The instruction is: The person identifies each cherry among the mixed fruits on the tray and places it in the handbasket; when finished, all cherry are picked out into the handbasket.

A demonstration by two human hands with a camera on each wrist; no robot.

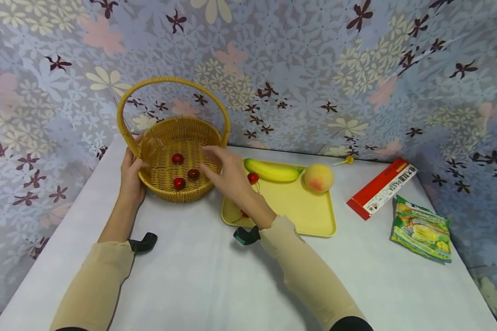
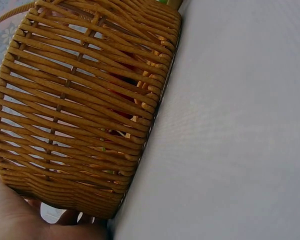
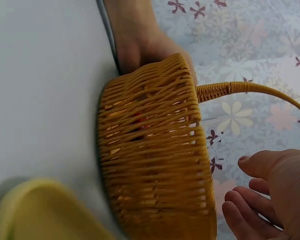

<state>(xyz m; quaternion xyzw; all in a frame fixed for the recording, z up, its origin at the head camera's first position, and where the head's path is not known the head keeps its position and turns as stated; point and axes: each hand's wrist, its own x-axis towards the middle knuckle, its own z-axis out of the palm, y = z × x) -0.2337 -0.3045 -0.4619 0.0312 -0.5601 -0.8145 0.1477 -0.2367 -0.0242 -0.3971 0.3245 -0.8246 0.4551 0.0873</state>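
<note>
A woven basket [image 1: 182, 195] with a tall handle stands at the left of the table, three dark red cherries [image 1: 179, 183] inside. My left hand [image 1: 131, 177] grips its left side, thumb over the rim; the left wrist view shows that hand [image 2: 20, 215] against the weave [image 2: 75, 110]. Over the basket's right rim is my right hand [image 1: 232, 177], thumb and fingers apart with nothing between them. In the right wrist view the same hand [image 3: 270, 200] is beside the basket [image 3: 155, 150], fingers loosely bent and empty.
Right of the basket lies a yellow tray [image 1: 294, 207] with a banana [image 1: 273, 171], a peach [image 1: 319, 178] and a cherry [image 1: 253, 178], partly under my right arm. Farther right are a lollipop [image 1: 349, 160], a red pasta box [image 1: 382, 188] and a green packet [image 1: 421, 231]. Patterned cloth hangs behind.
</note>
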